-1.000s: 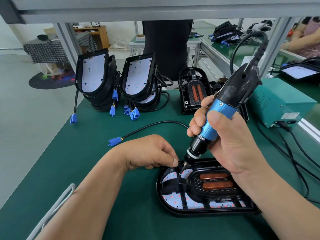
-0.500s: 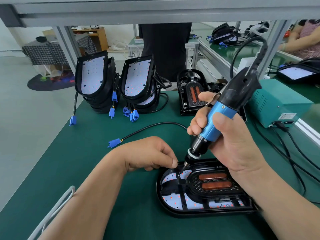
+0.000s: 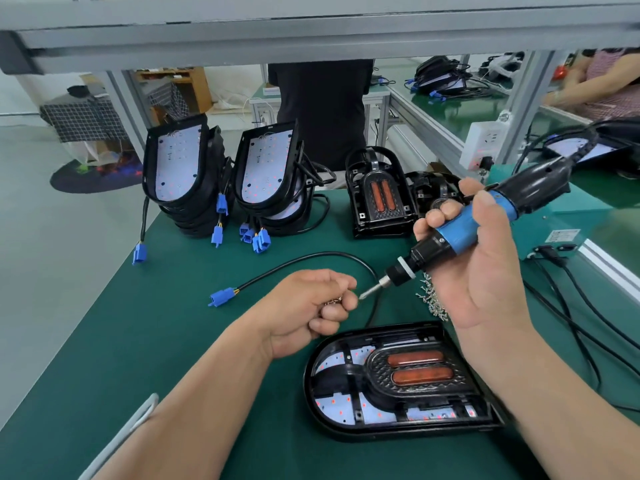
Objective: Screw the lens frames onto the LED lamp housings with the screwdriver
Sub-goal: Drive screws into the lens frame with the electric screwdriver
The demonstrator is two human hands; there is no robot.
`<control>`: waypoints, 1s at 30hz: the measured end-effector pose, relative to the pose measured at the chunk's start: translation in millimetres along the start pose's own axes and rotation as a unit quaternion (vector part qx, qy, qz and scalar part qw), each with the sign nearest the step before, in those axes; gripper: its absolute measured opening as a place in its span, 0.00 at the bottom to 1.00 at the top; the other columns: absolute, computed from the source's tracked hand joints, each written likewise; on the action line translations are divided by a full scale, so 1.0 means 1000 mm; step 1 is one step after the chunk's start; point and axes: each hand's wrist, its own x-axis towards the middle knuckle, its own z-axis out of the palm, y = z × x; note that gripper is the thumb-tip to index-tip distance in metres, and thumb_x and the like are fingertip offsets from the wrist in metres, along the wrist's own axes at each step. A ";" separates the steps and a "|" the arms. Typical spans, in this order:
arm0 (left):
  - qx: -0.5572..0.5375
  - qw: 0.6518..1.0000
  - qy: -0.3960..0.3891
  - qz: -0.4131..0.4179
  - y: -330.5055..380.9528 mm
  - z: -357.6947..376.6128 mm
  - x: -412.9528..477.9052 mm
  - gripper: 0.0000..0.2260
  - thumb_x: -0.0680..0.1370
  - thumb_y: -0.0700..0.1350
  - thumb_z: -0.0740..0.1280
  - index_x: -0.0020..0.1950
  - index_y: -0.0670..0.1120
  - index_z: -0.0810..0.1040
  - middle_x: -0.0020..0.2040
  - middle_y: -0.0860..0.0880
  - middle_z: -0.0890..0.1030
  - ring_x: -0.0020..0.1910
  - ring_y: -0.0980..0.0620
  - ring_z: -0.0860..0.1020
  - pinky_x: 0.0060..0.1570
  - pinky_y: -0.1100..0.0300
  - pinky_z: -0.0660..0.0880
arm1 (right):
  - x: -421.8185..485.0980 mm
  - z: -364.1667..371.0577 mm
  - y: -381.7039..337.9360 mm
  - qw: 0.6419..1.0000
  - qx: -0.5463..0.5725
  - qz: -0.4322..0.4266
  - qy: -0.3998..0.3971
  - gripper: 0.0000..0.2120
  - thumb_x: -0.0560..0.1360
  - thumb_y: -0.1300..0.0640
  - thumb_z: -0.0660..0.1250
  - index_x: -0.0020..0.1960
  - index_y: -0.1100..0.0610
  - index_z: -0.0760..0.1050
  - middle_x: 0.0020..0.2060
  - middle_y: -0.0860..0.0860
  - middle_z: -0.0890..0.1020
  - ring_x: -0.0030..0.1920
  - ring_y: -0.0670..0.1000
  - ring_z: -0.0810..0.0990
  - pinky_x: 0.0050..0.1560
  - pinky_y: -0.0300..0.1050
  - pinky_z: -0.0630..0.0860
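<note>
A black LED lamp housing [image 3: 322, 407] lies flat on the green mat near me, with a lens frame [image 3: 415, 372] holding two amber lenses set in it. My right hand [image 3: 478, 271] grips the blue and black electric screwdriver [image 3: 460, 230], raised above the housing and tilted, its bit pointing left. My left hand [image 3: 311, 306] is curled on small screws and its fingertips touch the bit's tip [image 3: 363, 295]. A pile of loose screws [image 3: 433, 299] lies beside my right palm.
Two stacks of housings [image 3: 180, 174] [image 3: 270, 178] with blue connectors stand at the back. Spare lens frames [image 3: 379, 195] sit behind. A teal power box [image 3: 588, 216] and black cables [image 3: 571, 323] lie at right. A cable with a blue plug [image 3: 221, 296] crosses the mat.
The screwdriver has lifted off the housing's upper left corner and tilted to point left. My left hand has risen from the housing and now meets the bit's tip.
</note>
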 end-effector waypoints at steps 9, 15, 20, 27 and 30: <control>-0.030 0.999 -0.031 0.005 -0.004 -0.001 0.005 0.08 0.78 0.45 0.71 0.50 0.40 0.83 0.39 0.48 0.76 0.30 0.59 0.65 0.23 0.70 0.60 | 0.013 -0.017 0.002 0.994 0.036 -0.019 0.097 0.11 0.83 0.56 0.68 0.62 0.57 0.70 0.41 0.51 0.77 0.41 0.52 0.78 0.53 0.51 0.80; -0.015 0.998 -0.051 0.019 -0.007 -0.002 0.005 0.09 0.78 0.38 0.70 0.55 0.37 0.86 0.41 0.46 0.79 0.33 0.57 0.69 0.26 0.69 0.63 | 0.013 -0.014 0.001 0.993 0.047 -0.020 0.103 0.12 0.82 0.56 0.70 0.61 0.57 0.72 0.41 0.52 0.77 0.41 0.52 0.79 0.54 0.51 0.81; -0.013 0.998 -0.062 0.025 -0.006 -0.004 0.006 0.03 0.80 0.36 0.69 0.50 0.41 0.82 0.42 0.45 0.78 0.33 0.57 0.67 0.26 0.69 0.59 | 0.011 -0.011 -0.001 0.994 0.051 -0.016 0.092 0.10 0.81 0.56 0.71 0.59 0.57 0.74 0.41 0.52 0.77 0.41 0.52 0.79 0.55 0.52 0.81; -0.034 0.999 -0.025 0.020 -0.007 0.000 0.009 0.12 0.74 0.33 0.71 0.57 0.35 0.83 0.42 0.43 0.79 0.31 0.57 0.68 0.25 0.69 0.62 | 0.007 -0.009 0.007 0.991 0.056 0.004 0.120 0.08 0.82 0.56 0.70 0.57 0.58 0.74 0.40 0.52 0.77 0.40 0.52 0.79 0.55 0.53 0.81; -0.030 0.999 -0.024 0.020 -0.007 0.000 0.010 0.13 0.73 0.33 0.71 0.58 0.34 0.82 0.43 0.42 0.79 0.31 0.57 0.68 0.25 0.69 0.62 | 0.008 -0.010 0.008 0.990 0.058 0.008 0.130 0.08 0.82 0.56 0.71 0.56 0.58 0.74 0.40 0.53 0.77 0.40 0.52 0.79 0.55 0.53 0.82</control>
